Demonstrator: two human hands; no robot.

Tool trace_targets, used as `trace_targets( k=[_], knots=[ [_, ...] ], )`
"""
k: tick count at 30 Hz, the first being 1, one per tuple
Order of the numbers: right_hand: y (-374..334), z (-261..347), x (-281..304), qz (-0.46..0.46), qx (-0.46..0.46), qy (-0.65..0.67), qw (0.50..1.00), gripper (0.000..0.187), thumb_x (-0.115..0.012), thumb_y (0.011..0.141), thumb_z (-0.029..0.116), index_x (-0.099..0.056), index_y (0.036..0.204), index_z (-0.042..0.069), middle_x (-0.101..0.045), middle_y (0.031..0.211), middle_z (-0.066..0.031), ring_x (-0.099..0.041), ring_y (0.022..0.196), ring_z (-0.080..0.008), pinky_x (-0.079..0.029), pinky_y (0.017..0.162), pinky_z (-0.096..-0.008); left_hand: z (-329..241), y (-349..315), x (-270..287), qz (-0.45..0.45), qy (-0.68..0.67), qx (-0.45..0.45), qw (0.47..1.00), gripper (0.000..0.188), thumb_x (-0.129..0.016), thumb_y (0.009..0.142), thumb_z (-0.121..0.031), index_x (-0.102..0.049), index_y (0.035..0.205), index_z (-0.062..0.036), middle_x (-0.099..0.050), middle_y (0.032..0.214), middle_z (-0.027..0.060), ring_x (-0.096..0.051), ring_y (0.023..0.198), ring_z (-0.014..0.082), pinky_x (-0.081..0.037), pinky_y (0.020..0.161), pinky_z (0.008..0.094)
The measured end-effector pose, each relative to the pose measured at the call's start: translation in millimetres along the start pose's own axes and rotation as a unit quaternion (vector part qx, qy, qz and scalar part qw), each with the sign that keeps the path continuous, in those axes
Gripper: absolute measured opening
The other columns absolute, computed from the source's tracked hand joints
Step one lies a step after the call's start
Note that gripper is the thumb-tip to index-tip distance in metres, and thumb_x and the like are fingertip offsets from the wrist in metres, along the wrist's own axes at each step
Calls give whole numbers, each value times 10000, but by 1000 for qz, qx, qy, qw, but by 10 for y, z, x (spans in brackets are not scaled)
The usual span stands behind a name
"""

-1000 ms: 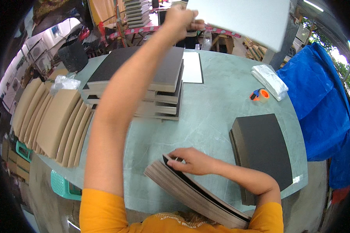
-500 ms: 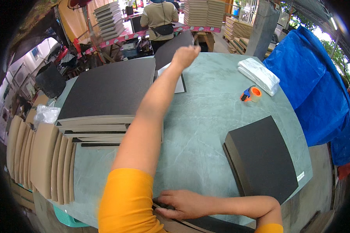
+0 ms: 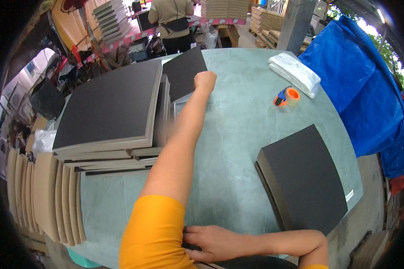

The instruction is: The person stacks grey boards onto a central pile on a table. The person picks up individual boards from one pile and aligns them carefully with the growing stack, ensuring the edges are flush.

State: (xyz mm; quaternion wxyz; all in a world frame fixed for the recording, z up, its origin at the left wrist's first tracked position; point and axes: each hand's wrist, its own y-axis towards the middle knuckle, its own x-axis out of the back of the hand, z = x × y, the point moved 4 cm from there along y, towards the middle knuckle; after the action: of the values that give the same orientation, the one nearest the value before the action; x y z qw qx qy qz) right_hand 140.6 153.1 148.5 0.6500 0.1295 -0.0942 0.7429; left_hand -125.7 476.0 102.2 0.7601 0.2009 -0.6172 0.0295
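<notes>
My left arm reaches out over the table, and the left hand (image 3: 205,81) is closed at the right edge of a black board (image 3: 185,74). That board stands tilted behind the large stack of black boards (image 3: 110,103). Close to my body, my right hand (image 3: 212,242) bends round the edge of another dark board or boards (image 3: 260,262), mostly hidden by my arm and sleeve. To the right lies a smaller stack of black boards (image 3: 303,175) with a white label at one corner.
On the table (image 3: 229,134) are a tape dispenser (image 3: 286,97) and folded clear plastic (image 3: 295,74). Brown cardboard pieces (image 3: 54,197) stand at the left edge. A blue tarp (image 3: 341,80) hangs to the right. A person (image 3: 173,20) stands beyond the table.
My left hand has come nearer and a little left, bringing the black board from beyond the table edge to beside the large stack. My right hand stays near my body.
</notes>
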Motion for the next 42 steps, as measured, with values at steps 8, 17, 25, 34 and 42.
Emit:
trace_targets(
  k=[8,17,25,34,42],
  knots=[
    [35,124,32,13,-42,-17,999,368,-500,849,297,-552,1004,-33,-558,927,-212,-576,790,-347,-469,696,-396,-382,-551,1993,-58,-22,-186,981,264,-584,757,-257,-627,901,-39,-633,903,135,-617,820,291,-500,678,399],
    [125,133,-160,18,-53,23,998,401,-543,839,286,-530,1090,-26,-575,996,-189,-590,779,-230,-474,707,-315,357,-4285,2697,32,-474,-9,880,287,-696,717,-213,-630,935,-39,-620,858,105,-598,802,196,-470,729,306],
    [134,343,-361,82,-94,49,991,444,-538,844,285,-459,1233,85,-482,1123,-111,-560,777,-147,-503,607,-268,-10,-5387,2094,-135,-670,208,700,425,-700,729,-249,-530,1035,-8,-549,964,79,-533,926,168,-427,812,302],
    [154,412,-477,103,-115,26,988,459,-521,854,312,-456,1218,39,-480,1109,-136,-576,825,-174,-521,623,-288,-80,-5407,2047,-175,-671,259,672,307,-657,741,-157,-439,931,-53,-478,881,30,-468,832,87,-391,736,240],
    [132,365,-437,79,-145,37,986,411,-511,871,307,-457,1220,95,-532,1064,-92,-563,821,-132,-476,636,-271,-108,-5353,2116,-118,-734,271,611,310,-642,735,-172,-523,983,-28,-563,777,33,-512,796,98,-396,758,265]
  ],
)
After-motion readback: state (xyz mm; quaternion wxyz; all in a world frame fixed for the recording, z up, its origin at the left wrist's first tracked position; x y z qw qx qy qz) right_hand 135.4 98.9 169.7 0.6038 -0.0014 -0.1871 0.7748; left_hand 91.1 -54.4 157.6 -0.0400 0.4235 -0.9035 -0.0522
